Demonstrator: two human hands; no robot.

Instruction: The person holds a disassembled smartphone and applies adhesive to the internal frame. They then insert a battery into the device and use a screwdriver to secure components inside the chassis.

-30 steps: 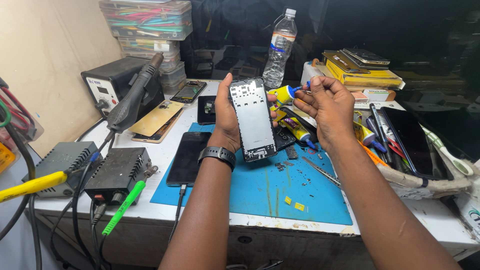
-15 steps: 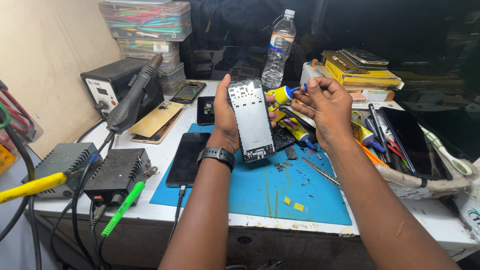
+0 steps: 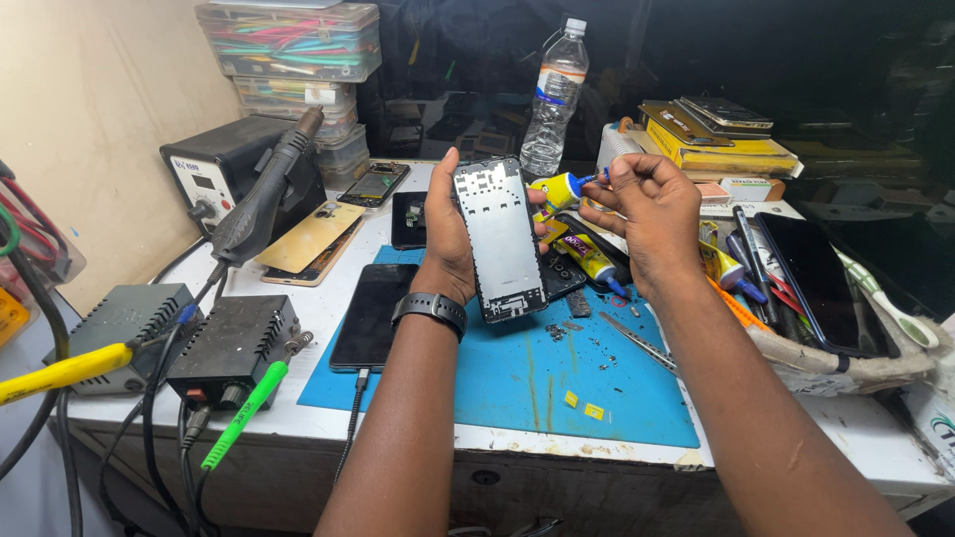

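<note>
My left hand (image 3: 448,249), with a black watch on its wrist, holds a bare phone frame (image 3: 497,239) upright above the blue work mat (image 3: 537,388), its grey inner side towards me. My right hand (image 3: 652,214) is raised just right of the frame. Its thumb and fingers pinch the blue tip of a small yellow glue tube (image 3: 557,189) that sits between hand and frame. Whether the tip is a cap or the nozzle is unclear.
A black phone (image 3: 373,313) with a cable lies on the mat's left side, and tweezers (image 3: 637,343) and small scraps on its right. A hot-air station (image 3: 214,169) with its wand (image 3: 264,194) and two black boxes (image 3: 234,343) stand at left. A water bottle (image 3: 555,94) and stacked boxes (image 3: 716,144) are at the back.
The fingers of my right hand have shifted a little at the tube's tip. My left hand keeps the frame in the same place.
</note>
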